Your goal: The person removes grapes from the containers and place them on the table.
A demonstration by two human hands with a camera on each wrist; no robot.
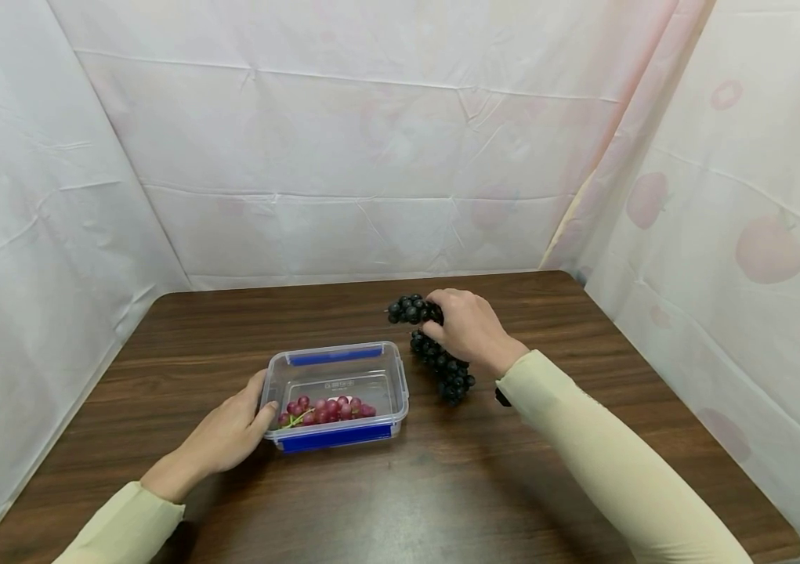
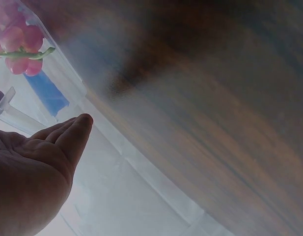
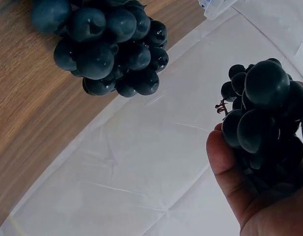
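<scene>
My right hand (image 1: 468,325) grips a bunch of black grapes (image 1: 410,309), fingers and thumb curled round one end of it. The right wrist view shows that held bunch (image 3: 261,108) with a bit of brown stem poking out. Below the hand on the table lies another bunch of black grapes (image 1: 442,366). My left hand (image 1: 232,427) holds the left end of a clear plastic container (image 1: 401,384), thumb at the rim and fingers along the outer wall. Inside, along the near side, sits a bunch of red grapes (image 1: 329,410) with a green stem.
The container has blue strips (image 1: 336,439) on its long sides and no lid on top. Beside the right sleeve, something small and black (image 1: 503,397) shows, mostly hidden. The brown wooden table (image 1: 385,501) is bounded by white curtains (image 1: 343,141) at the back and sides.
</scene>
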